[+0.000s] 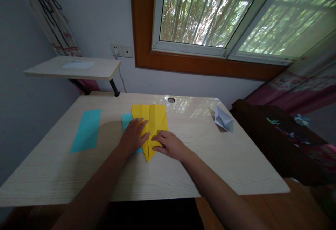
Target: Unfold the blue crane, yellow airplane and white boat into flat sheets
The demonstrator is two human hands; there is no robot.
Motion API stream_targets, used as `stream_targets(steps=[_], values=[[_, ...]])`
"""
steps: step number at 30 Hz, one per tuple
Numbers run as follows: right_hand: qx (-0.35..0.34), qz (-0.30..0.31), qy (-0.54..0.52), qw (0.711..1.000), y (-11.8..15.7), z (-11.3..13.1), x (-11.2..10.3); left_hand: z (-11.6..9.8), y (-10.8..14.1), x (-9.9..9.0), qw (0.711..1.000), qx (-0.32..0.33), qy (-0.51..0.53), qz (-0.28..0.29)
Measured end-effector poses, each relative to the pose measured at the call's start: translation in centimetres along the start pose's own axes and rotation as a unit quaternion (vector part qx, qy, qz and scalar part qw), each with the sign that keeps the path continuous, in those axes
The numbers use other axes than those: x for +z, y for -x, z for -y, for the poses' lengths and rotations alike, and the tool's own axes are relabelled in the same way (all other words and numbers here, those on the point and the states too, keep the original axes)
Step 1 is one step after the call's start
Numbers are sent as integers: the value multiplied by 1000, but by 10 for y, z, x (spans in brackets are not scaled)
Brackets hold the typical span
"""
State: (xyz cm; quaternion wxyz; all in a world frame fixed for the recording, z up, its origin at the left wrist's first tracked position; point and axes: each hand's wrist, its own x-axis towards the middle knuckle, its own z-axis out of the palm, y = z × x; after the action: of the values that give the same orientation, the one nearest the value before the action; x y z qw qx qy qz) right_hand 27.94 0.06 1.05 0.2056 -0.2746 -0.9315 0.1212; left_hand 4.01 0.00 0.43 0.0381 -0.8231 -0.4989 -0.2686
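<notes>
A folded sheet of yellow paper (153, 118) lies on the table with its pointed end toward me and long creases running down it. My left hand (132, 135) rests on its left side, fingers spread. From the right, my right hand (169, 144) touches the lower part near the middle crease, its fingers slightly bent and its thumb apart. Partly under the yellow paper and my left hand is a light blue paper (126, 119); most of it is hidden.
Another light blue sheet (88, 130) lies at the left of the table (210, 174). A folded white paper piece (223, 119) stands near the right edge. At the back left a small raised shelf (105, 67) holds a white paper (78, 64). A cable hole (171, 100) opens near the back edge.
</notes>
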Motion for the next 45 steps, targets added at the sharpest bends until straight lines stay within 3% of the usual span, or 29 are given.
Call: stream_targets(steps=[7, 14, 19, 25, 28, 31, 37, 42, 45], values=[[-2, 23, 43, 999, 0, 7, -3, 5, -7, -1, 999, -36, -16, -8], [2, 30, 63, 998, 1, 10, -3, 10, -22, -3, 997, 22, -13, 69], [5, 22, 65, 998, 1, 10, -2, -2, -31, -14, 997, 36, -12, 74], [14, 24, 60, 998, 1, 9, -2, 9, -7, -35, 998, -19, 41, 48], [20, 23, 60, 998, 2, 7, 0, 24, 14, -43, 996, -36, 42, 64], [22, 21, 60, 998, 3, 6, 2, 33, 34, -44, 995, -11, 25, 97], [25, 19, 58, 998, 3, 7, 3, 7, 51, -36, 993, 45, -8, 113], [24, 22, 59, 998, 2, 7, 2, -10, 44, -32, 994, -46, 36, 94], [21, 17, 53, 998, 2, 7, 2, -10, 39, -28, 995, -48, 22, 79]])
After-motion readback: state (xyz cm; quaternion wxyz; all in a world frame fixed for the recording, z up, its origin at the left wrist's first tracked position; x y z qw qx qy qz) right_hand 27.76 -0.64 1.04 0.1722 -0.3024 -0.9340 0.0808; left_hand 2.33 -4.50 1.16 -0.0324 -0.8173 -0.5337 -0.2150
